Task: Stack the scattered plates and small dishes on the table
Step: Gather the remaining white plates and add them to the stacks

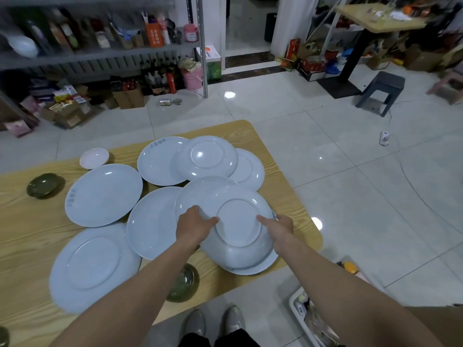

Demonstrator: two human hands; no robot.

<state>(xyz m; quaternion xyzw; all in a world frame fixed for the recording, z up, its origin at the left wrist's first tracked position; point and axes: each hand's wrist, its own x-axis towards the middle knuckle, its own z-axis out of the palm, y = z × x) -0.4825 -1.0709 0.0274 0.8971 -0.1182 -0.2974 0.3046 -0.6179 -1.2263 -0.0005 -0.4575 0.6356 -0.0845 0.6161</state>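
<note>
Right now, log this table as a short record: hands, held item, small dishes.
left hand: grips left rim of upside-down plate
right hand: grips its right rim
upside-down plate: over a lower plate, near right of wooden table
white small dish: far left
green dish: left side
second green dish: partly under left forearm

Left hand [194, 227] and right hand [280, 227], thumbs atop an upturned plate [238, 222]

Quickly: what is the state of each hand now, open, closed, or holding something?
Left hand: grips the left rim of the upturned plate, thumb on top.
Right hand: grips the right rim of the same plate.
</note>
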